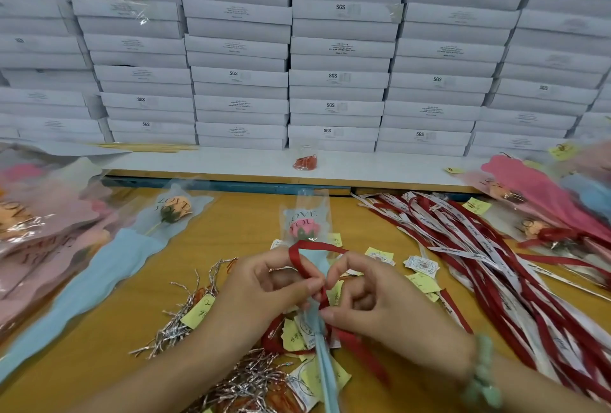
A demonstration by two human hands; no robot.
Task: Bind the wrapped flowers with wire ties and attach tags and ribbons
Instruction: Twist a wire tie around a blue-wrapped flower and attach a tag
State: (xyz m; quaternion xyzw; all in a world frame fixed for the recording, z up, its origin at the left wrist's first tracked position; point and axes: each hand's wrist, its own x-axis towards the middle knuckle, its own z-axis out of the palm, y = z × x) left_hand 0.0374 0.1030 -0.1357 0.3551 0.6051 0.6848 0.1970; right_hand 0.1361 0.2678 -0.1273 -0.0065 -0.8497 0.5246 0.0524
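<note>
A wrapped pink flower (302, 229) in clear and light blue wrap lies on the yellow table (238, 234), its gathered blue stem (322, 346) pointing toward me. A red ribbon (314, 249) loops over the wrap just below the bloom. My left hand (264, 283) pinches the ribbon at the stem's neck. My right hand (373, 303) pinches the ribbon from the other side, fingers curled. Silver wire ties (185, 320) lie in a heap at the left of my hands. Yellow and white tags (420, 273) are scattered around the stem.
Loose red and white ribbons (489, 247) spread across the right. Bound flowers (542, 210) pile at far right, wrapped flowers (49, 214) at left, and a blue-wrapped one (165, 214) beside them. White boxes (337, 48) are stacked behind a shelf holding a small bag (305, 159).
</note>
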